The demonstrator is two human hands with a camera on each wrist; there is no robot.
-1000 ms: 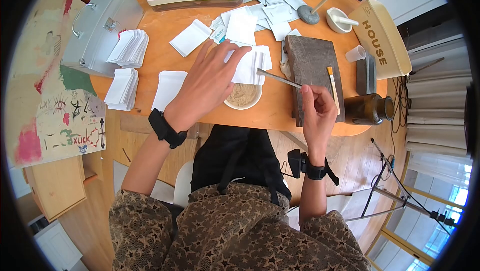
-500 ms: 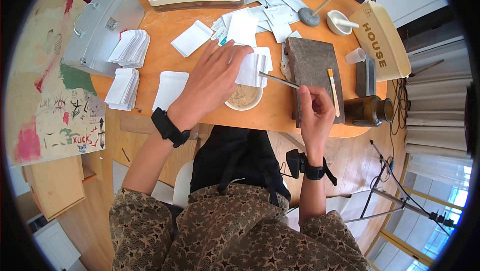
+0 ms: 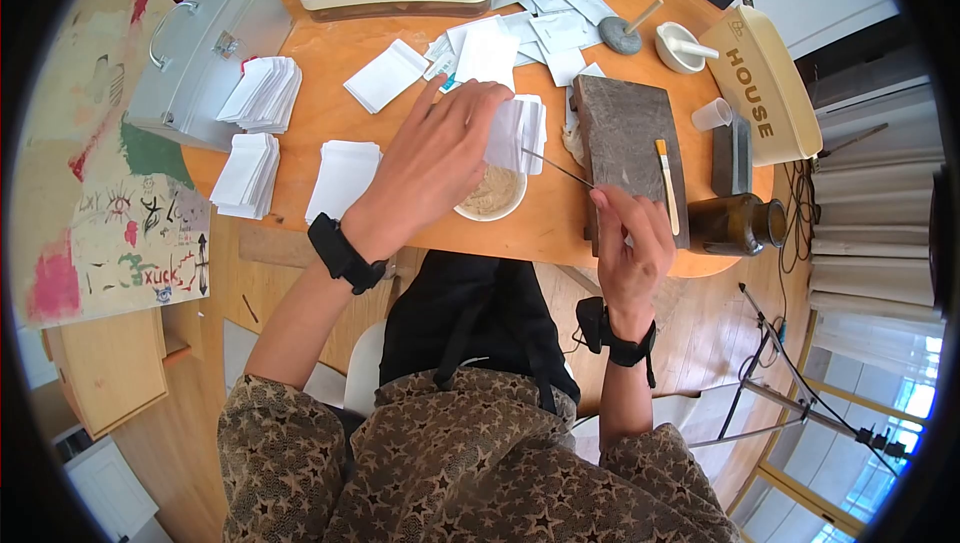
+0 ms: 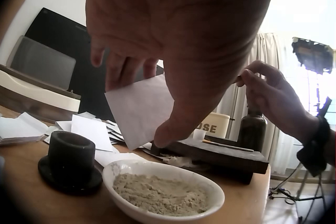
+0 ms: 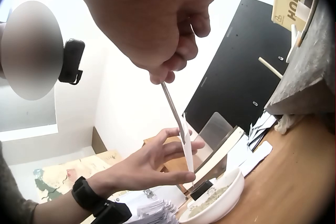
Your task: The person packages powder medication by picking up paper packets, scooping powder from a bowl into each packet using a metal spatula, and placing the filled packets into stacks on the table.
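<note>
My left hand (image 3: 432, 165) pinches a small white paper packet (image 4: 140, 109) between thumb and fingers, above a white bowl (image 4: 116, 184) of beige powder (image 4: 160, 195). In my right hand (image 3: 636, 248) a thin metal tool (image 5: 172, 107) is pinched near its end; its far tip meets the packet's edge in the right wrist view. Whether the tip is inside the packet I cannot tell. A black cup-shaped piece (image 4: 71, 155) stands beside the bowl.
Right of the bowl lies a dark slab (image 3: 630, 133) with a brush (image 3: 667, 186). Farther right are a brown jar (image 3: 735, 223) and a HOUSE box (image 3: 765, 88). White packet stacks (image 3: 247, 175) and a metal case (image 3: 205, 58) stand left; a mortar (image 3: 680, 51) is at the back.
My right hand has turned and lowered slightly, tilting the tool more steeply, its tip still at the packet. My left hand has shifted slightly right with the packet, whose face is angled differently.
</note>
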